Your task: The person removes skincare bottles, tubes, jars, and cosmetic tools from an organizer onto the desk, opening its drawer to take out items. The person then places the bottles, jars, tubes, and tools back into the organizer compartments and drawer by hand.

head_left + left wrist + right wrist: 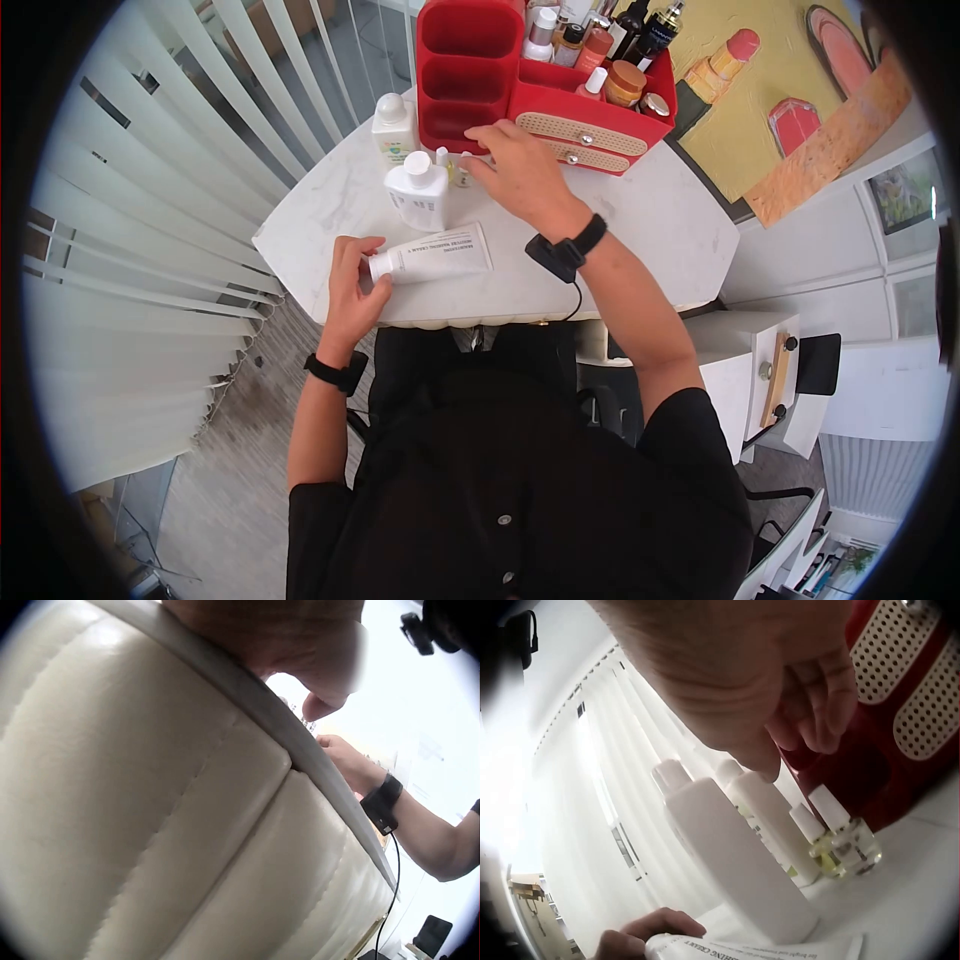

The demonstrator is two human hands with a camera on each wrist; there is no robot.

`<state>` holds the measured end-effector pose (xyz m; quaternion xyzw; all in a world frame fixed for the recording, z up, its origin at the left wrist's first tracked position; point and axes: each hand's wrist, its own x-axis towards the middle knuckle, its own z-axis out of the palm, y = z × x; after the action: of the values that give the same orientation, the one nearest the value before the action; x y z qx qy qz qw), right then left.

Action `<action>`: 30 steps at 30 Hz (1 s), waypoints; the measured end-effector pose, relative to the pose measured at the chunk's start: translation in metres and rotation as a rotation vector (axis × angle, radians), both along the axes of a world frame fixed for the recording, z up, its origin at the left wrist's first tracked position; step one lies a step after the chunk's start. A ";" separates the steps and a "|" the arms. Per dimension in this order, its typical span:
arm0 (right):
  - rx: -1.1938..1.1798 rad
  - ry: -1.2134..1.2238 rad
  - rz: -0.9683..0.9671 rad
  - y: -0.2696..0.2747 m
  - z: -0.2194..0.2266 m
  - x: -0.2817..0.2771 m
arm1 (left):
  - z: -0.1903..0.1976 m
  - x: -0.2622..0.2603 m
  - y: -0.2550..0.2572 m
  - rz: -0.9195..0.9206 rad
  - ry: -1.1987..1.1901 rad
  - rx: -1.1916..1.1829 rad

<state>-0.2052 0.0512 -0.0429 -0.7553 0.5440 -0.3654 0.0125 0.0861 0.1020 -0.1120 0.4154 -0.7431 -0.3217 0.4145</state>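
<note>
A white tube (440, 254) lies near the table's front edge, its cap end between the thumb and fingers of the left hand (355, 290). The right hand (525, 175) is over the table by the red organizer (465, 80), fingers partly bent, holding nothing. Below it, in the right wrist view, two small clear bottles with white caps (829, 810) stand close together. Beside them are a white pump-less bottle (739, 862) and another white bottle (769, 817) with a printed label. In the left wrist view the left hand (292, 645) is partly cut off.
The organizer's right part (590, 110) holds several cosmetic bottles and jars above two drawers. Vertical blinds (180, 130) hang left of the white table (650, 240). A cable runs from the right wrist's device over the front edge. White drawers (755, 370) stand at the right.
</note>
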 end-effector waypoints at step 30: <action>-0.077 0.155 -0.313 -0.030 0.109 -0.098 | 0.000 -0.001 -0.002 -0.011 0.018 -0.018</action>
<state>-0.3030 0.0216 0.0662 -0.6871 0.6400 -0.3239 -0.1154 0.0852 0.0997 -0.1122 0.4047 -0.7445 -0.3207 0.4232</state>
